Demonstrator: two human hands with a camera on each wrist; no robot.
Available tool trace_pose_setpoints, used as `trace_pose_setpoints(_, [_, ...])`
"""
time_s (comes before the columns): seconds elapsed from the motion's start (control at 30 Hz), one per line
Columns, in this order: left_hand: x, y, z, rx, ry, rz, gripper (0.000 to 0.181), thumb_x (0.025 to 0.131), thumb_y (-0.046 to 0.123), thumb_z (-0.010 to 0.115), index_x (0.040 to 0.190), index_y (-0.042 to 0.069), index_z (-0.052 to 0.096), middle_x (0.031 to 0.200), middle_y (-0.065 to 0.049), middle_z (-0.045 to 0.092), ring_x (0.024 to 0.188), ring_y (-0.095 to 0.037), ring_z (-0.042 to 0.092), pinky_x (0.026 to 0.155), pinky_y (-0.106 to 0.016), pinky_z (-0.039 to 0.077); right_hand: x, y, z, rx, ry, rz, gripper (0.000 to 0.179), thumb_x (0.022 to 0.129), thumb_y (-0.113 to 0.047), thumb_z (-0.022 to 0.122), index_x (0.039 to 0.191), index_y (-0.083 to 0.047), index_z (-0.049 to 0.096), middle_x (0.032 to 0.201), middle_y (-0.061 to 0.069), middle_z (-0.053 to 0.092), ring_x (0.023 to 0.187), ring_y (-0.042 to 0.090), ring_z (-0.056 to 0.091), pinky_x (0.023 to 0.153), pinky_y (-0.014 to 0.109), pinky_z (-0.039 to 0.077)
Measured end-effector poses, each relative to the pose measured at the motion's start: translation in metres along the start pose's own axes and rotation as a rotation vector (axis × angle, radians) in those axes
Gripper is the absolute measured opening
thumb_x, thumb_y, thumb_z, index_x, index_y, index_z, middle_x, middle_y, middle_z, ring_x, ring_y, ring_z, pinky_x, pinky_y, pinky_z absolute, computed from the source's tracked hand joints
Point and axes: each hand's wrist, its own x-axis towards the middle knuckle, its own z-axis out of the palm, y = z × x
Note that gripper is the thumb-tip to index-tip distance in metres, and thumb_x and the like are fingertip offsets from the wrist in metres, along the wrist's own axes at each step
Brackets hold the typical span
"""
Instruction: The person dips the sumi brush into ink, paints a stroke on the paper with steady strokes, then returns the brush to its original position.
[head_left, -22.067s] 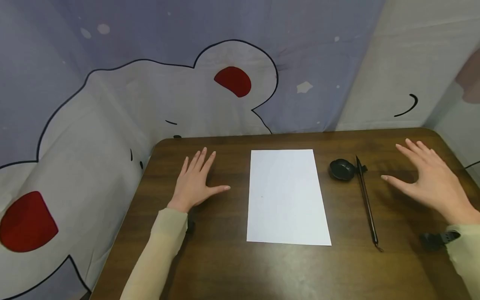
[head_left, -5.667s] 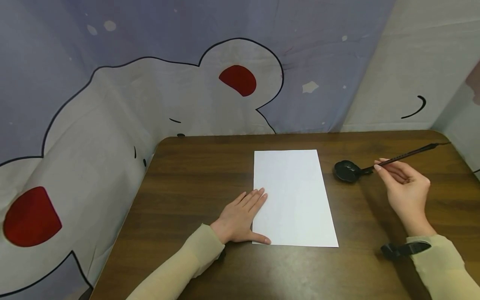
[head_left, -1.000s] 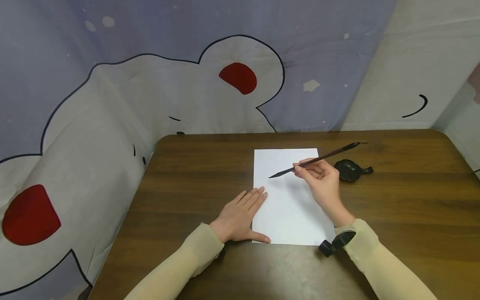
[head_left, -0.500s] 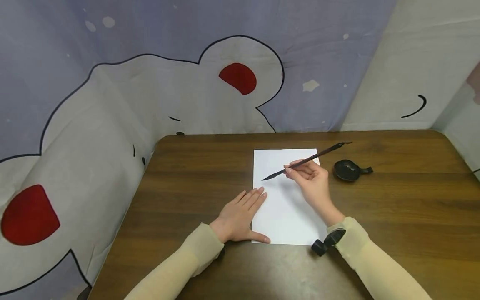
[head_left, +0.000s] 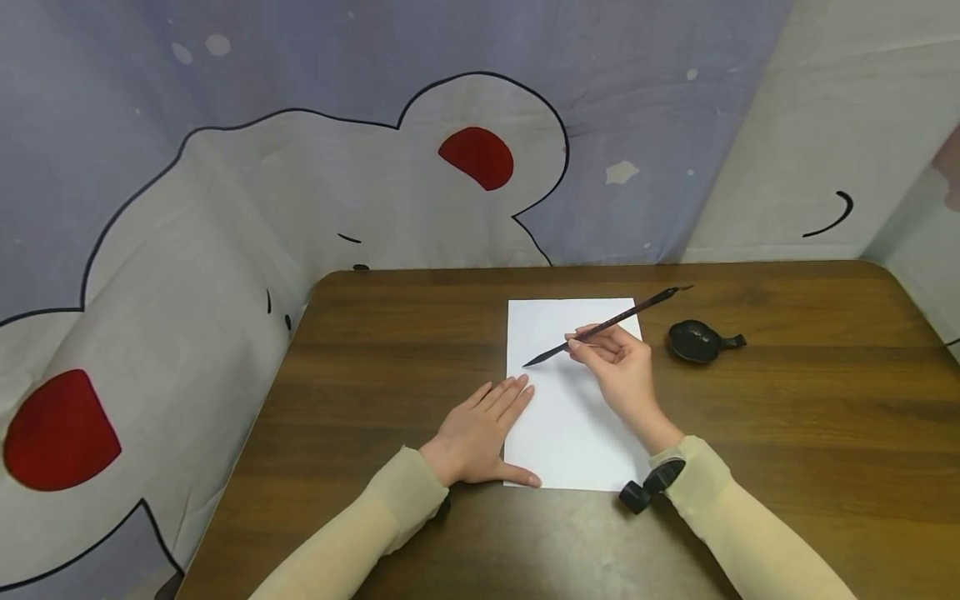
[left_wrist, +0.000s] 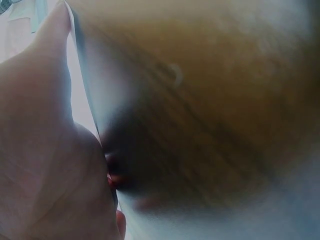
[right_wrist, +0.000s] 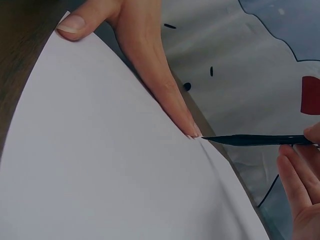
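While the right hand pinches the brush with curled fingers, its tip at or just over the paper near the left edge, the left hand lays straight fingers across that edge. A black dish sits beyond the right edge; desk stretches wide either side.

The left grip touches white paper beside blurred brown tabletop.
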Motion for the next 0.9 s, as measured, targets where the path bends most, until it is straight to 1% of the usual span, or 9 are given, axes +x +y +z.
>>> trace_pose_setpoints(0.27, [0.001, -0.001, 0.003, 0.002, -0.002, -0.001, 0.125, 0.077, 0.097, 0.032, 0.165, 0.012, 0.004, 0.17, -0.005, 0.0, 0.155, -0.019, 0.003, 0.123, -0.039, 0.005, 0.0, 0.003, -0.001, -0.029, -0.003, 0.012, 0.018, 0.09, 0.011, 0.072, 0.106, 0.014, 0.066, 0.103, 0.03, 0.071, 0.09, 0.022, 0.075, 0.079, 0.037, 0.06])
trace_pose_setpoints(0.43, [0.0, 0.0, 0.0, 0.003, -0.016, -0.008, 0.124, 0.077, 0.096, 0.032, 0.165, 0.013, 0.003, 0.17, -0.004, -0.001, 0.155, -0.018, 0.003, 0.123, -0.038, 0.005, 0.0, 0.003, -0.002, -0.053, -0.008, 0.01, 0.018, 0.09, 0.01, 0.072, 0.107, 0.013, 0.067, 0.103, 0.03, 0.071, 0.09, 0.021, 0.075, 0.078, 0.036, 0.06])
trace_pose_setpoints(0.5, [0.0, 0.0, -0.002, 0.004, -0.022, -0.008, 0.124, 0.078, 0.096, 0.034, 0.165, 0.012, 0.004, 0.17, -0.005, 0.0, 0.155, -0.019, 0.003, 0.123, -0.038, 0.005, 0.0, 0.003, -0.002, -0.059, -0.008, 0.008, 0.018, 0.09, 0.01, 0.072, 0.106, 0.013, 0.067, 0.103, 0.03, 0.071, 0.089, 0.021, 0.075, 0.078, 0.036, 0.06])
trace_pose_setpoints(0.73, [-0.003, 0.003, -0.014, -0.031, -0.028, -0.004, 0.122, 0.08, 0.091, 0.045, 0.165, 0.01, 0.012, 0.17, -0.007, 0.006, 0.154, -0.021, 0.009, 0.123, -0.039, 0.01, -0.001, 0.004, -0.002, -0.052, -0.01, 0.002, 0.017, 0.09, 0.01, 0.073, 0.106, 0.013, 0.067, 0.102, 0.031, 0.071, 0.089, 0.022, 0.074, 0.077, 0.036, 0.06])
trace_pose_setpoints(0.9, [-0.004, 0.003, -0.015, -0.03, -0.029, -0.004, 0.121, 0.08, 0.091, 0.045, 0.164, 0.01, 0.012, 0.17, -0.007, 0.006, 0.154, -0.021, 0.01, 0.123, -0.039, 0.011, -0.001, 0.005, -0.002, -0.08, -0.009, 0.012, 0.017, 0.089, 0.01, 0.072, 0.106, 0.012, 0.068, 0.102, 0.029, 0.071, 0.088, 0.023, 0.074, 0.077, 0.035, 0.06])
